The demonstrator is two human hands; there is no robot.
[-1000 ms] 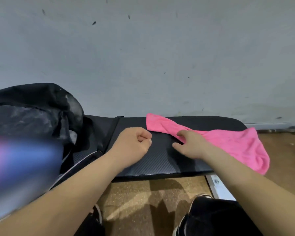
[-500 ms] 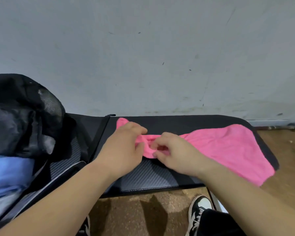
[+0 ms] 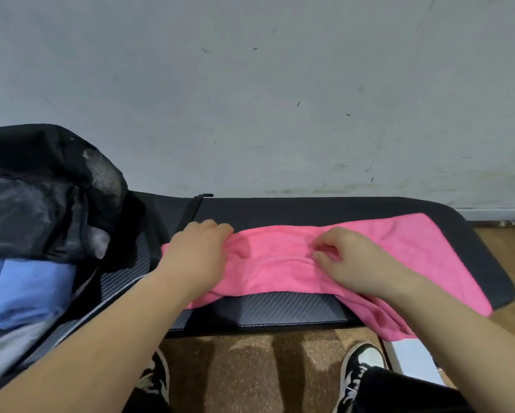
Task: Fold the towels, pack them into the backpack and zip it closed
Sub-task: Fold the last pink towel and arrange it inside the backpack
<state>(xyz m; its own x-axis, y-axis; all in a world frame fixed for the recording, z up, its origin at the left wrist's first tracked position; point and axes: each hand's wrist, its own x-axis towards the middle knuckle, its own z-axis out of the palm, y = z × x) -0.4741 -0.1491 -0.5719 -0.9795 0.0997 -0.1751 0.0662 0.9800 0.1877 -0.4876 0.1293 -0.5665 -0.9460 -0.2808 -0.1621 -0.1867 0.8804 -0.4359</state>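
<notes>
1. Head view: the pink towel (image 3: 280,263) lay spread across the black table (image 3: 309,205), its right end hanging over the front edge.
2. The left hand (image 3: 196,254) gripped the towel's left end, fingers curled over it.
3. The right hand (image 3: 351,260) pinched a fold near the towel's middle, apart from the left hand.
4. The open backpack (image 3: 56,162) stood at the table's left, a blue towel (image 3: 27,290) inside.

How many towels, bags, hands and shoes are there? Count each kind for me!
Towels: 2 (pink towel, blue towel)
Backpack: 1
Hands: 2 (left hand, right hand)
Shoes: 2 (left shoe, right shoe)
Total: 7
</notes>
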